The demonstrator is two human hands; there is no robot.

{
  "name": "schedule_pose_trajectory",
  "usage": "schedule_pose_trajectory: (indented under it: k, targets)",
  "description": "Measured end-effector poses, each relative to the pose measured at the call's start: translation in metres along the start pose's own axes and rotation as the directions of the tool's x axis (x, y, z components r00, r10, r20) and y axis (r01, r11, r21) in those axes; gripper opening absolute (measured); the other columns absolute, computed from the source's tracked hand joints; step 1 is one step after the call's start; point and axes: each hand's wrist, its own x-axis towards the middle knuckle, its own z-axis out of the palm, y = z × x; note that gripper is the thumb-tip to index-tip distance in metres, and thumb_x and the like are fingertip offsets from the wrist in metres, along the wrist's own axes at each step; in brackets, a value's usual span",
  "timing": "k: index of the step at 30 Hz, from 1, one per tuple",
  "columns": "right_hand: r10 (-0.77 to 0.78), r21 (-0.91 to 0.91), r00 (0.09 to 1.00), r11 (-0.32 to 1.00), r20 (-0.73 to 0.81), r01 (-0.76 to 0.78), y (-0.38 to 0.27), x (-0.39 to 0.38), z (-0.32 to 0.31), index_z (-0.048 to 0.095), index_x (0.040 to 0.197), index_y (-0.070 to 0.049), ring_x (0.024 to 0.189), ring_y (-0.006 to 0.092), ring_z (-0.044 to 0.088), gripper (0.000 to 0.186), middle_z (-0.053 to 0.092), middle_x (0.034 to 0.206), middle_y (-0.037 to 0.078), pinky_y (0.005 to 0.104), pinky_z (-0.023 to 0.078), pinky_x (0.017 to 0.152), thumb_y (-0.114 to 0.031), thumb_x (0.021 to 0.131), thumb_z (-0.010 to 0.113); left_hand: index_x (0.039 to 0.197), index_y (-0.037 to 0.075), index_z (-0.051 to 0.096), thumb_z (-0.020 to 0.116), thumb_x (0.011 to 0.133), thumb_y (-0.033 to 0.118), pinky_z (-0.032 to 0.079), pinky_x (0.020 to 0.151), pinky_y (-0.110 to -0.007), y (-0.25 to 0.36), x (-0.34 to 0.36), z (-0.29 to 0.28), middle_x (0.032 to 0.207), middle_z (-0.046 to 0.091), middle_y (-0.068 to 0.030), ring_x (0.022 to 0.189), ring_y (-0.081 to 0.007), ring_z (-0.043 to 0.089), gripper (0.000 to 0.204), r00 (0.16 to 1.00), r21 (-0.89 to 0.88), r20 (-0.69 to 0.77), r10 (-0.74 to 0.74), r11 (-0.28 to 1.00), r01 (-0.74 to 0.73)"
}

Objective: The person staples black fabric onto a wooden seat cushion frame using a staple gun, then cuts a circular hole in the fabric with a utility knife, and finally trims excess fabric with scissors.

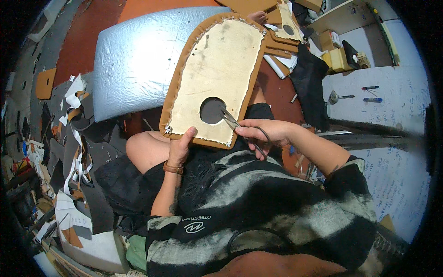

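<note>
On my lap rests an upholstered panel [219,64], cream on its upward face, with a brown covering folded over its rim and a ragged white edge along the fold. Near its lower end is a round hole, dark inside. My left hand [181,147] grips the panel's lower left edge, thumb on top and fingers hidden underneath. In my right hand [272,131] is a pair of scissors [230,120] with dark handle loops. The blade tips reach the hole's right rim; whether they touch the material there I cannot tell.
A silver foil-covered pad [138,55] lies beyond my knees, left of the panel. Fabric scraps [76,138] litter the floor at left, near a white block [97,249]. To the right, a white written-on surface [387,87] bears pens and a yellow block [339,60].
</note>
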Motion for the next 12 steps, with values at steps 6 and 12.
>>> schedule_pose_trajectory:
  k: [6, 12]
  targets:
    - [-0.003, -0.060, 0.999, 0.998, -0.032, 0.001, -0.011, 0.018, 0.006, 0.035, 0.154, -0.009, 0.062, 0.0188, 0.064, 0.076, 0.058, 0.089, 0.008, 0.0362, 0.058, 0.056, -0.060, 0.103, 0.056, 0.138, -0.003, 0.060, 0.074, 0.100, 0.029, 0.049, 0.105, -0.036, 0.005, -0.007, 0.001, 0.132, 0.067, -0.0104, 0.118, -0.0213, 0.063, 0.051, 0.993, 0.225, 0.029, 0.111, 0.967, -0.115]
    - [-0.161, -0.171, 0.973, 0.976, -0.165, 0.133, 0.005, 0.044, 0.018, 0.033, 0.160, -0.011, 0.069, 0.0175, 0.064, 0.088, 0.059, 0.090, 0.009, 0.0308, 0.051, 0.055, -0.064, 0.097, 0.063, 0.131, -0.003, 0.065, 0.072, 0.102, 0.031, 0.050, 0.103, -0.036, 0.008, -0.009, 0.001, 0.127, 0.070, -0.0106, 0.114, -0.0210, 0.065, 0.046, 1.000, 0.357, -0.001, 0.021, 0.934, -0.019]
